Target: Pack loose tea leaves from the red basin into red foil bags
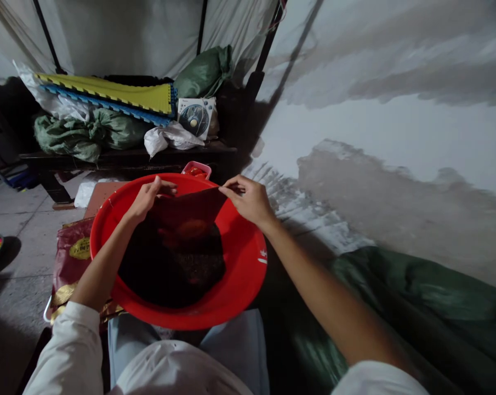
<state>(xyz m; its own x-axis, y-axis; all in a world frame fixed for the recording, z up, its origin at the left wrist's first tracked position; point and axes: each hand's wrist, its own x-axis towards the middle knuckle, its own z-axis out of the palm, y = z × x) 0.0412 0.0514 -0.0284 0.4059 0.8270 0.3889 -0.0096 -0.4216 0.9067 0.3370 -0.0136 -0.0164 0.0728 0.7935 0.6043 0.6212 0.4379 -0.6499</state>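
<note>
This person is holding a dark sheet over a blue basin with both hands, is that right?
Not quite: the basin is red, not blue, as the head view shows. The rest stands: the left hand and the right hand hold the dark sheet over it.

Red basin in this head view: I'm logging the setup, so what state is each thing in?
left hand, gripping the sheet's left edge
right hand, pinching the sheet's right edge
dark sheet, held up, hanging into the basin
red plastic basin, resting at the person's knees
green sack, full, bulging
foam mats, stacked on a bench
</note>
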